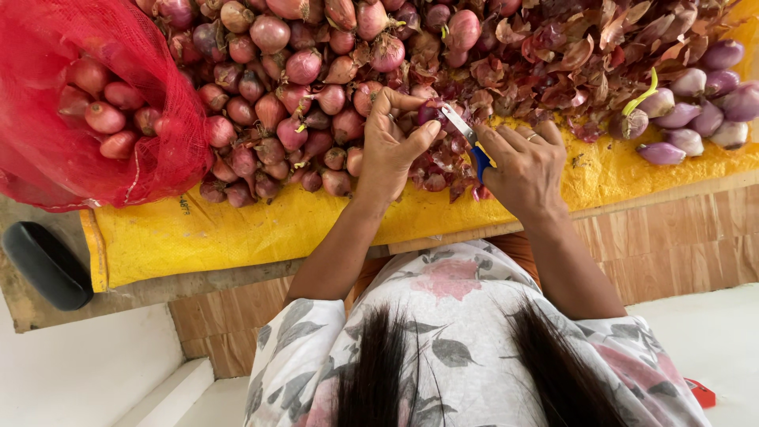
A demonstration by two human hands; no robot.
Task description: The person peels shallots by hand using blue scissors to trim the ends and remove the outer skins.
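Broadly, the tabletop (pixel 237 281) is covered by a yellow sheet (pixel 237 229), on which a large heap of unpeeled shallots (pixel 277 103) is spread across the upper middle of the view. A red mesh sack (pixel 47 47), partly filled with more shallots, is seen at the upper left, touching the heap. A mound of loose dry skins (pixel 585 47) is piled at the upper right, and a smaller group of peeled, pale purple shallots (pixel 696 111) is laid beside it at the right edge. A black oblong object (pixel 46 265) is set on the bare wood at the lower left. Near the centre, the left hand (pixel 387 150) is closed in a grip on a single shallot (pixel 431 112), held just above the heap. The right hand (pixel 526 166) is wrapped around a small knife (pixel 468 141), apparently blue-handled, whose blade is laid against that shallot.
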